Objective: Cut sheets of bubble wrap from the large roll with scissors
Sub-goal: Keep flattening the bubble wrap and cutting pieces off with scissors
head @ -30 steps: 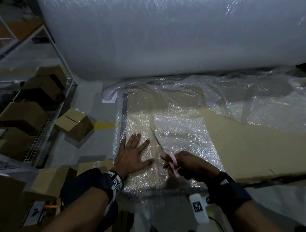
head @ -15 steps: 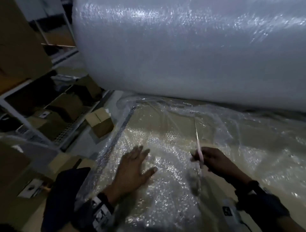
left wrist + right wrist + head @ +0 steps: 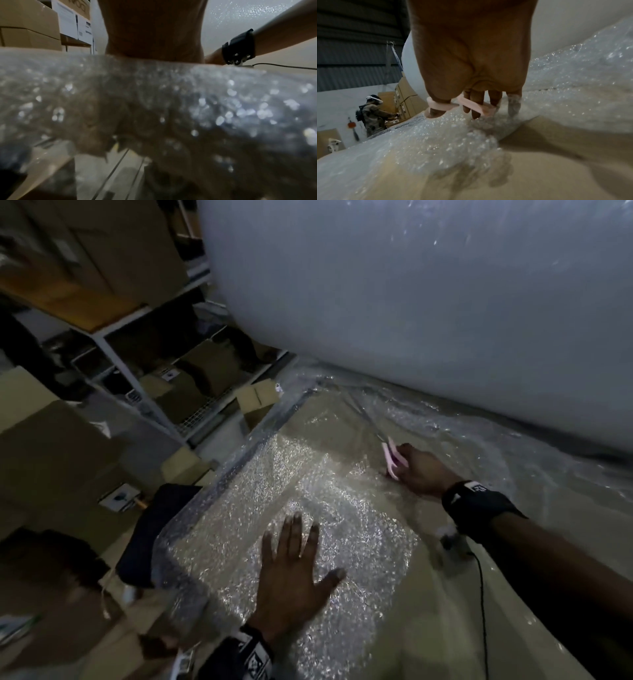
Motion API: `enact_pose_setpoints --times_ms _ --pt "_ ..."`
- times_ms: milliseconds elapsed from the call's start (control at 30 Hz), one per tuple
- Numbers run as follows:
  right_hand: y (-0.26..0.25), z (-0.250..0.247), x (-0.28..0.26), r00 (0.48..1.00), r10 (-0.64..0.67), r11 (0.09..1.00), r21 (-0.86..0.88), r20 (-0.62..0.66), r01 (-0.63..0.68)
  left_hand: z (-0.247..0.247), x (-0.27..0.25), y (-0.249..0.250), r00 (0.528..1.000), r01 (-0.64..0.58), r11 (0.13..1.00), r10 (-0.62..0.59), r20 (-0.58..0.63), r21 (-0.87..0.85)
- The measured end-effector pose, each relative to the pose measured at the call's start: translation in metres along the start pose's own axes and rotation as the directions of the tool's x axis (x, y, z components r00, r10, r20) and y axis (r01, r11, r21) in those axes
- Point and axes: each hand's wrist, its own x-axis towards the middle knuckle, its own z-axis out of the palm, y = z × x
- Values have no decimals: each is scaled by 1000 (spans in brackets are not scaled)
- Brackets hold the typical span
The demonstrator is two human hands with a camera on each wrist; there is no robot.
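the left hand [image 3: 291, 573] lies flat on the bubble wrap [image 3: 318, 508], palm down, fingers straight and spread wide, thumb out to the side, pressing the sheet onto the brown table [image 3: 479, 611]. in the left wrist view the same hand [image 3: 154, 29] shows only as its heel, and its fingers are hidden behind the blurred wrap [image 3: 171, 101] in front of it. the right hand [image 3: 423, 470] is farther up the sheet, near the roll [image 3: 428, 302], and holds the scissors [image 3: 388, 450] by their pink handles; the blades point away toward the roll, low over the wrap, though whether they are parted is too blurred to tell. in the right wrist view the thumb of that hand [image 3: 471, 56] sits through one pink loop of the scissors [image 3: 462, 104] and the fingers curl through the other, with the fingertips down among the wrap [image 3: 436, 142]. the roll fills the upper part of the head view and rests along the far edge of the table, its loose end spread toward the person and under both hands. a black strap [image 3: 474, 505] is on the right wrist, with a thin cable [image 3: 483, 594] trailing from it over the table. to the left stand shelves [image 3: 113, 350] with boxes [image 3: 257, 402]. another person [image 3: 371, 115] with a white headset stands far off by stacked boxes.
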Motion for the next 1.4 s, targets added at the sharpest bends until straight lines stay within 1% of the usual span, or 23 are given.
enact_pose_setpoints --times_ms 67,167,333,400,433,467,500,533,567,600,633,667,767,867,967,1267,1400 --pt "7 -4 3 1000 -13 1000 -19 -9 13 -1 0 1 1000 3 1000 -3 10 21" --pt "11 -13 5 998 46 999 22 -43 -45 4 1 0 1000 7 1000 -7 -6 11" --pt "12 -20 -15 995 7 999 47 -99 -2 7 2 1 999 17 1000 -16 -30 7" --pt "12 -21 -26 995 -50 996 63 -87 55 8 3 0 999 8 1000 -7 -41 17" --pt "11 -24 -31 995 -80 990 111 -57 86 10 4 -1 999 6 1000 -5 -46 20" --pt "8 -29 -38 995 -99 972 214 3 96 11 4 -2 999 4 1000 -3 -49 19" --pt "8 -32 -44 987 -125 931 355 102 81 12 5 -2 999 4 1000 -3 -53 18" --pt "9 -35 -50 963 -158 868 495 219 30 13 5 -2 999 4 1000 -3 -53 20" --pt "11 -35 -53 925 -188 808 587 329 -44 14 5 -2 999 6 1000 -4 -54 21" --pt "14 -34 -56 882 -216 770 628 419 -110 13 5 -2 998 7 1000 -6 -56 18" --pt "17 -31 -58 845 -237 760 634 479 -146 13 5 -2 998 7 1000 -7 -63 13" --pt "20 -28 -59 821 -234 767 618 520 -174 12 5 -1 998 7 1000 -7 -67 10" --pt "21 -26 -59 794 -154 837 505 588 -212 11 5 0 998 13 1000 -12 -58 20" --pt "24 -26 -59 765 -147 829 500 627 -250 11 5 0 997 11 1000 -10 -74 11" --pt "26 -20 -57 764 -147 820 509 628 -260 13 6 -1 998 21 999 -19 -63 29" --pt "23 -12 -46 760 -126 807 511 637 -295 12 5 0 996 14 1000 -13 -88 8" --pt "18 -1 -34 764 -165 780 556 624 -286 12 5 1 996 11 1000 -11 -92 -5"
